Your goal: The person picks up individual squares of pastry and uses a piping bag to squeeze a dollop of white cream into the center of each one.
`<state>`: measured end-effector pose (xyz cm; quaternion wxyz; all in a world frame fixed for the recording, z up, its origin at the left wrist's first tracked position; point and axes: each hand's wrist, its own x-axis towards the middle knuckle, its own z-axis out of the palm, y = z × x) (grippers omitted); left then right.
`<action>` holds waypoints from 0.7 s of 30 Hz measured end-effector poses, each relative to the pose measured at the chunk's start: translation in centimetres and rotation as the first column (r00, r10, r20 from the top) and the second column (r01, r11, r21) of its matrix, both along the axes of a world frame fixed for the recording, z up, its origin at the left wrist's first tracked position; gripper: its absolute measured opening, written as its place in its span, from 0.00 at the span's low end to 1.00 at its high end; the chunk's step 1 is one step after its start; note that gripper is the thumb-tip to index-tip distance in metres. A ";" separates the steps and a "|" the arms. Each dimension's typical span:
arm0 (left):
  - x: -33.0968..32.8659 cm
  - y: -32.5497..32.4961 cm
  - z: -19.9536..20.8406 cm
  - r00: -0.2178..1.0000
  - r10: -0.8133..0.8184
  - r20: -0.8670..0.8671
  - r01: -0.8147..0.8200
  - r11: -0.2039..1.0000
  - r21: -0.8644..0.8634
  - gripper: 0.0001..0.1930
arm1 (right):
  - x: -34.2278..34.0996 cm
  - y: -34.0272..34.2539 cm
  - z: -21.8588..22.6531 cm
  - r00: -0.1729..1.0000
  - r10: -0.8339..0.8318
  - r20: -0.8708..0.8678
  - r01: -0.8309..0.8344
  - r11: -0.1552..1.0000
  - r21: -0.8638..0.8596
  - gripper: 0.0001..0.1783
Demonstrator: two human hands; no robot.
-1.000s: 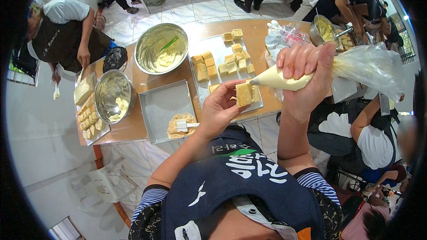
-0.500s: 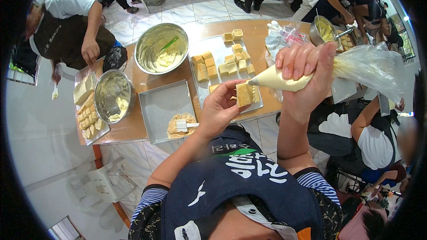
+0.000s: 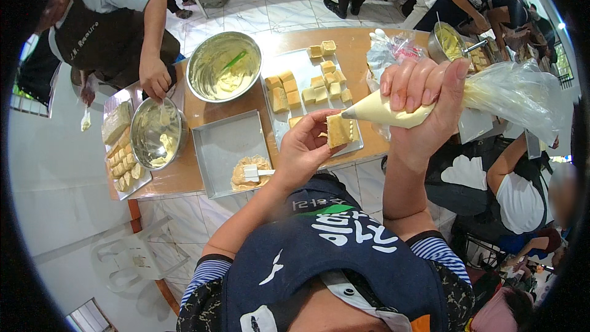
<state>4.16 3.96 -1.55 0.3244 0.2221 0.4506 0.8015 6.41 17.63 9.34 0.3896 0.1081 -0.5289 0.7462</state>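
My left hand (image 3: 301,150) holds a square piece of yellow cake (image 3: 337,132) upright, its fingers round the left side. My right hand (image 3: 424,95) squeezes a clear piping bag (image 3: 384,110) full of pale cream, its loose plastic end trailing to the right. The bag's metal tip is at the cake's upper edge, and a row of cream dots runs down the cake's right side. Beneath my hands, a tray (image 3: 299,63) carries several more cake cubes (image 3: 279,99).
Left of the cake tray lies a grey pan (image 3: 221,141) with tan crumbs (image 3: 243,178) and a white-bladed spatula (image 3: 251,173). Two steel bowls of cream, a large one (image 3: 192,74) and a smaller one (image 3: 141,138), stand farther left. Co-workers stand at left and sit at right.
The co-worker at left has leaned in and put a hand over the smaller bowl. My hands have stayed almost in place, with the bag's tip still at the cake.
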 end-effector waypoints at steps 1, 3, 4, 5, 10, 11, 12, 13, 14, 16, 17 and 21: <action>0.0 0.0 0.1 1.000 -0.012 -0.012 0.012 1.000 -0.004 0.22 | 0.0 -0.1 0.0 1.000 -0.008 0.004 0.008 1.000 0.009 0.24; 0.0 0.0 0.2 1.000 -0.012 -0.012 0.012 1.000 -0.005 0.22 | 0.0 -0.1 0.0 1.000 0.004 0.005 -0.004 1.000 0.016 0.24; 0.0 -0.1 0.2 1.000 -0.013 -0.011 0.013 1.000 -0.006 0.22 | 0.0 -0.1 0.0 1.000 0.016 0.007 -0.016 1.000 0.023 0.24; 0.0 -0.1 0.2 1.000 -0.012 -0.011 0.012 1.000 -0.005 0.22 | 0.0 -0.1 -0.1 1.000 0.016 0.007 -0.016 1.000 0.023 0.24; 0.1 -0.1 0.0 0.999 0.006 0.039 -0.007 1.000 0.023 0.23 | 0.0 -0.1 -0.2 1.000 0.017 0.010 -0.017 1.000 0.024 0.24; 0.1 -0.1 -0.1 0.999 0.007 0.040 -0.008 1.000 0.022 0.23 | -0.1 -0.1 -0.2 1.000 0.018 0.011 -0.019 1.000 0.024 0.24; 0.1 -0.1 -0.2 1.000 0.013 0.025 -0.013 1.000 0.012 0.23 | 0.0 -0.2 -0.2 1.000 0.028 0.000 -0.028 0.999 0.022 0.24; 0.1 -0.1 -0.2 1.000 0.019 0.010 -0.019 1.000 0.002 0.23 | 0.0 -0.2 -0.1 0.999 0.038 -0.010 -0.038 0.999 0.021 0.24; 0.1 -0.1 -0.1 1.000 0.019 0.010 -0.019 1.000 0.002 0.23 | 0.0 -0.3 -0.1 0.999 0.038 -0.010 -0.038 0.999 0.021 0.24; 0.1 -0.2 0.0 1.000 0.000 -0.011 0.000 1.000 -0.003 0.23 | 0.0 -0.4 -0.1 0.999 0.035 -0.012 -0.035 0.999 0.006 0.24; 0.1 -0.2 0.0 1.000 0.001 -0.010 -0.001 1.000 -0.003 0.23 | 0.0 -0.5 -0.1 0.999 0.036 -0.012 -0.035 0.999 0.006 0.24; 0.1 -0.2 -0.1 0.999 0.014 0.028 -0.014 1.000 0.009 0.23 | 0.0 -0.7 -0.1 1.000 0.024 0.005 -0.024 1.000 0.007 0.24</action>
